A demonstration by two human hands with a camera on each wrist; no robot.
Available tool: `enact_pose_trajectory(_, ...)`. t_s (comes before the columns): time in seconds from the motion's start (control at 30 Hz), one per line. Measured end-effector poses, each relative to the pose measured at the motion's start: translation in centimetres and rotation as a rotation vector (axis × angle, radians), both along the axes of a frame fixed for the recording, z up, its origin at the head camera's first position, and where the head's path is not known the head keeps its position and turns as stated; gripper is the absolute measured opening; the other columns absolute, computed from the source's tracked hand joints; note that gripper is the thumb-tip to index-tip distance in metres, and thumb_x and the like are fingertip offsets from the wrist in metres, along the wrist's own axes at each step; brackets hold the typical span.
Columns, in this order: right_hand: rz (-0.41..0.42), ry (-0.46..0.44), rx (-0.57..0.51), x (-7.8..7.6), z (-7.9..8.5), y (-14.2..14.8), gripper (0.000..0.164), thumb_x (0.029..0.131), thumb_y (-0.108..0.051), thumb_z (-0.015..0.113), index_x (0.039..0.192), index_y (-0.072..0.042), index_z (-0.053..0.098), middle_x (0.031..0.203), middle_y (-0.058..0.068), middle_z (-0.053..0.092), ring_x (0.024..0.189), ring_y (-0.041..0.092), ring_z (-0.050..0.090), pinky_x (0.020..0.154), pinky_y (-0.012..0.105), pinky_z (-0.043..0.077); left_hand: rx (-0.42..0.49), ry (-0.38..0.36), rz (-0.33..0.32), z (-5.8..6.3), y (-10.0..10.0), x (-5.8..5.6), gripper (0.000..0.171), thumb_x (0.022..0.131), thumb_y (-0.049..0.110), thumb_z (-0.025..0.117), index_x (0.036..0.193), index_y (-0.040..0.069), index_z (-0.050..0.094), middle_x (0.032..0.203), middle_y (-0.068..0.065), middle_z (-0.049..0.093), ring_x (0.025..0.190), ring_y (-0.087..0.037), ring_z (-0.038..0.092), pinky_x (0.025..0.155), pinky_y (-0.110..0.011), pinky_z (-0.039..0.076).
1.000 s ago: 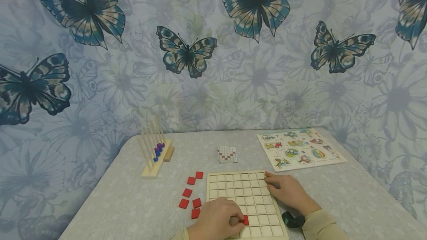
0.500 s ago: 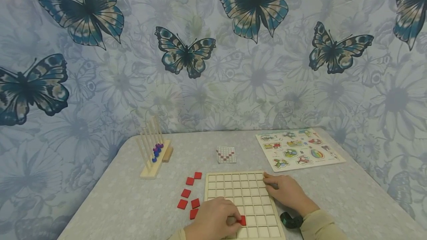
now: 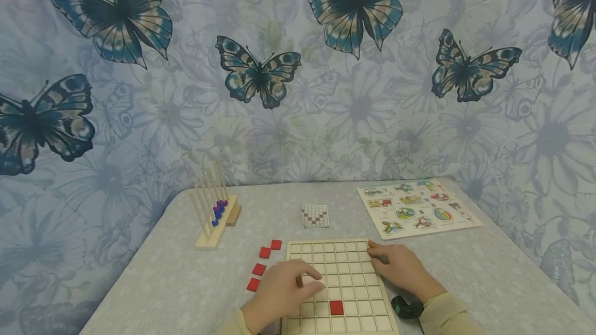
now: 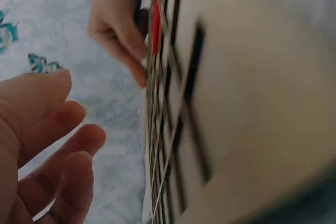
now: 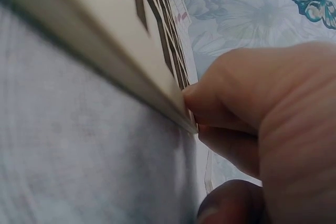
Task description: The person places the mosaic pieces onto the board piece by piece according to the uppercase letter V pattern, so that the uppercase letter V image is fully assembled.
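From my head, the red square tile [image 3: 336,307] sits in the pale gridded wooden board [image 3: 346,278] toward its near edge; left wrist, my left hand [image 4: 34,130] is spread, empty; right wrist, my right hand [image 5: 278,111] pinches the board's far right corner, likely steadying it.

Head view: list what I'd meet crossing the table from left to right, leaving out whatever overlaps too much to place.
Beaded wooden peg stand → loose red tiles → printed pattern card → red tile on the grid → picture puzzle board.
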State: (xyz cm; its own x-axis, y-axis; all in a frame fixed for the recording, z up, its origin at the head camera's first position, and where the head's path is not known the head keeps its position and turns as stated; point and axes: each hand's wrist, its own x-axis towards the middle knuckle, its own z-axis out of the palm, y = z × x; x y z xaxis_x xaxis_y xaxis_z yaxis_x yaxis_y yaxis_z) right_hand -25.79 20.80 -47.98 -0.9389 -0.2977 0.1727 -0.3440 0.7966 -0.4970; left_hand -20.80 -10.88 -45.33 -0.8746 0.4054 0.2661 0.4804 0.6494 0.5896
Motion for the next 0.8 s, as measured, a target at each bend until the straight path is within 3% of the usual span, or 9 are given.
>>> enact_pose_trajectory(0.07,0.0,-0.019,-0.014,0.0,0.1,0.0,0.034,0.097,-0.021,0.071,0.129,-0.01,0.073,0.144,0.003,0.062,0.083,0.024,0.073,0.092,0.05,0.056,0.032,-0.012,0.102,0.5,-1.5,-1.1,0.013,0.092,0.04,0.077,0.098,0.029,0.079,0.086,0.018,0.07,0.059,0.001,0.05,0.048,-0.023,0.04)
enact_pose_trajectory(0.17,-0.003,-0.013,-0.011,-0.1,0.2,0.0,0.034,0.096,-0.021,0.071,0.128,-0.01,0.073,0.144,0.003,0.063,0.11,0.031,0.072,0.097,0.054,0.054,0.072,-0.069,0.255,0.9,-4.0,-3.0,0.01,0.094,0.035,0.075,0.1,0.028,0.078,0.088,0.013,0.072,0.065,-0.005,0.055,0.054,-0.027,0.045)
enact_pose_trajectory(0.3,-0.015,-0.026,-0.003,-0.1,0.2,0.0,0.034,0.096,-0.021,0.072,0.128,-0.011,0.073,0.144,0.002,0.063,0.104,0.029,0.073,0.094,0.051,0.055,0.116,-0.127,0.398,0.1,-7.1,-5.1,0.011,0.095,0.029,0.075,0.103,0.022,0.078,0.092,0.007,0.073,0.077,-0.009,0.064,0.067,-0.033,0.053)
enact_pose_trajectory(0.5,-0.021,-0.035,-0.005,0.2,0.4,-0.2,0.034,0.096,-0.02,0.071,0.128,-0.01,0.073,0.144,0.002,0.063,0.125,0.038,0.064,0.1,0.056,0.05,0.092,-0.163,0.488,-1.8,-9.0,-6.6,0.02,0.092,0.029,0.077,0.105,0.014,0.076,0.094,0.003,0.073,0.085,-0.012,0.066,0.075,-0.037,0.055)
enact_pose_trajectory(0.8,-0.009,-0.04,-0.022,0.3,0.5,-0.4,0.033,0.096,-0.02,0.071,0.127,-0.009,0.074,0.143,0.004,0.063,0.124,0.039,0.064,0.101,0.057,0.05,-0.008,-0.139,0.51,-3.0,-9.2,-7.0,0.031,0.08,0.042,0.087,0.099,0.019,0.076,0.087,0.007,0.072,0.077,-0.009,0.063,0.068,-0.034,0.051)
